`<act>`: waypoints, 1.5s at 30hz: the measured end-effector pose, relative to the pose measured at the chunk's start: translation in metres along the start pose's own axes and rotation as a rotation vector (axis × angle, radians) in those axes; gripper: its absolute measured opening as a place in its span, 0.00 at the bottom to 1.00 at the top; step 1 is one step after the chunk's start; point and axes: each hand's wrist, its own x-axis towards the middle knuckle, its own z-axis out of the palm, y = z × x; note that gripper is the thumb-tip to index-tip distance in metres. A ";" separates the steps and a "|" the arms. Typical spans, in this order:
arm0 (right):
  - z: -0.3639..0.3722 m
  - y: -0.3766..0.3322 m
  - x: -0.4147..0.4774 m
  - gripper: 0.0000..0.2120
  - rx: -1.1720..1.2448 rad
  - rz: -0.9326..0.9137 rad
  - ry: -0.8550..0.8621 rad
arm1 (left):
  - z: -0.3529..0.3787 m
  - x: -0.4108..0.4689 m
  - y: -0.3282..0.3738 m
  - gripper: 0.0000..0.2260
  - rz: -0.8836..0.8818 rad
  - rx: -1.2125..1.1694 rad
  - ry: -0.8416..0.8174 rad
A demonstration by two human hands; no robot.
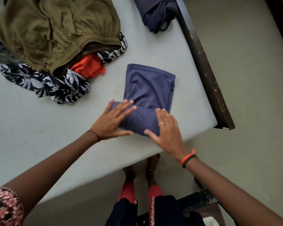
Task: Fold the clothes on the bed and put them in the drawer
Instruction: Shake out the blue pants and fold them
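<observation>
Blue garment [148,88], lengthwise away (tilted slightly right)

Head view, steeply down over bed [39,136]

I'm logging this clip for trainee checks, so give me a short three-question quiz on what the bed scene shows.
1. True or false: the left hand and the right hand both rest flat on the blue garment.
2. What colour is the top garment of the unfolded pile? A) olive B) white C) yellow
3. How many garments lie on the bed apart from that pile?

Key: 1 true. 2 A. 3 two: the blue garment and the folded navy garment at the far edge.
</observation>
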 end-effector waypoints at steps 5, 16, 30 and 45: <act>0.025 -0.009 -0.012 0.40 -0.389 -0.053 -0.249 | 0.033 -0.006 0.007 0.33 -0.062 0.243 -0.140; -0.038 0.019 0.050 0.33 0.121 0.088 -0.526 | -0.039 0.051 -0.020 0.32 -0.262 -0.231 -0.545; -0.068 0.111 0.200 0.13 0.615 0.412 -0.494 | -0.043 0.169 -0.104 0.22 -0.661 -0.500 -0.123; 0.011 0.092 0.153 0.32 -0.307 -0.166 -0.185 | 0.047 0.146 -0.005 0.28 -0.436 0.059 -0.087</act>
